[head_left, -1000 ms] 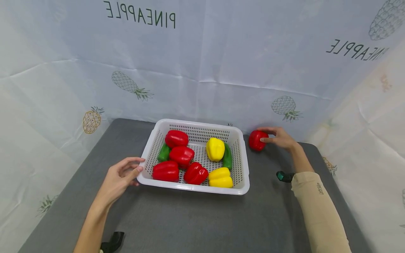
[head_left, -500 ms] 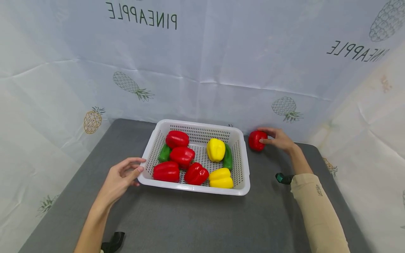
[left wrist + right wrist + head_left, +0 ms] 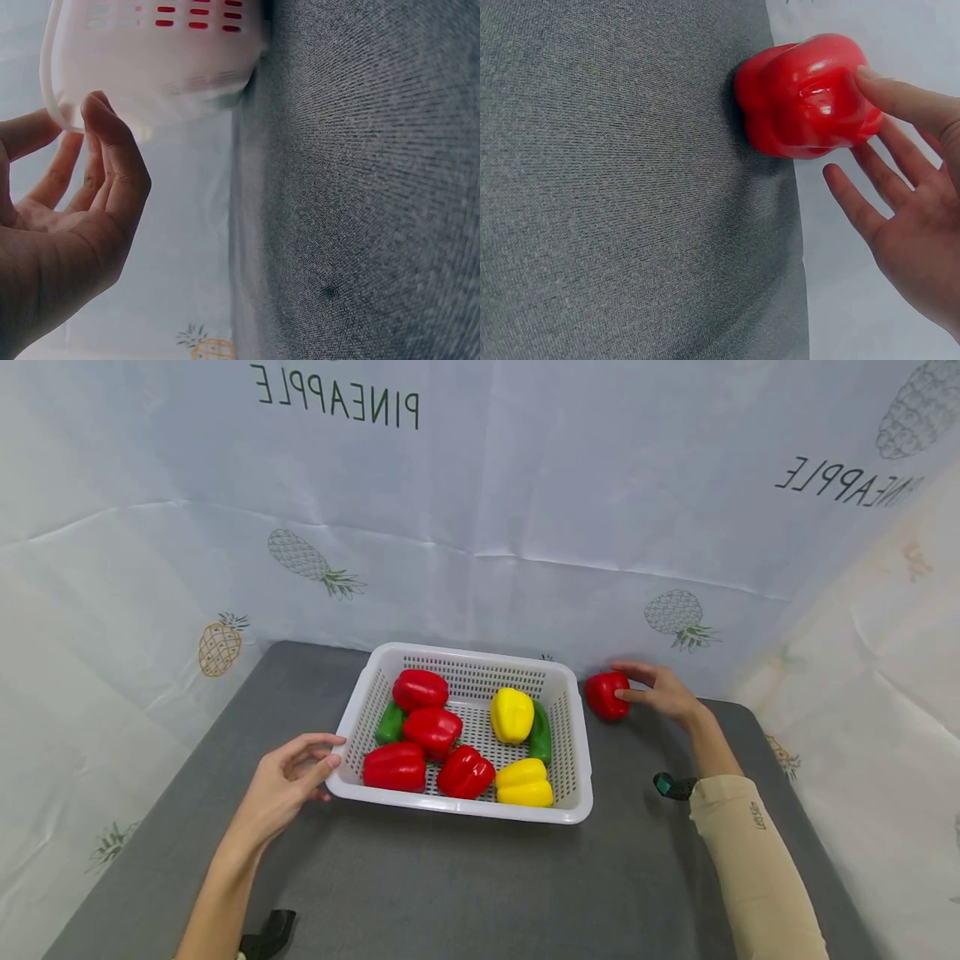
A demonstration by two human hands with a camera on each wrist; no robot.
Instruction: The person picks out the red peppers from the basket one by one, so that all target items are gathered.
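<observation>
Your right hand (image 3: 660,692) has the loose red pepper (image 3: 606,697) between thumb and fingers; the right wrist view shows the thumb bent onto its glossy face, index and middle fingers reaching round behind, and one more finger held clear of it. The gap between thumb and fingers is about the pepper's own width. The pepper lies to the left of that palm, resting against the table (image 3: 480,881), with a dimpled end toward the wrist camera; its long axis seems to run away from that camera, though its blocky shape makes this hard to judge.

Further left from the grip, just beyond the pepper, stands the white basket (image 3: 461,807), its right wall nearest; whether pepper and wall touch you cannot tell. Your right hand is the nearer one to this pepper. Your left hand (image 3: 281,785) is well apart, across the basket, pinching its left rim near the front corner.

Inside the basket lie four red peppers (image 3: 432,732), two yellow peppers (image 3: 512,716) and two green vegetables (image 3: 540,733). Right behind the grip rises the pineapple-print cloth (image 3: 525,477); grey table stretches toward you.
</observation>
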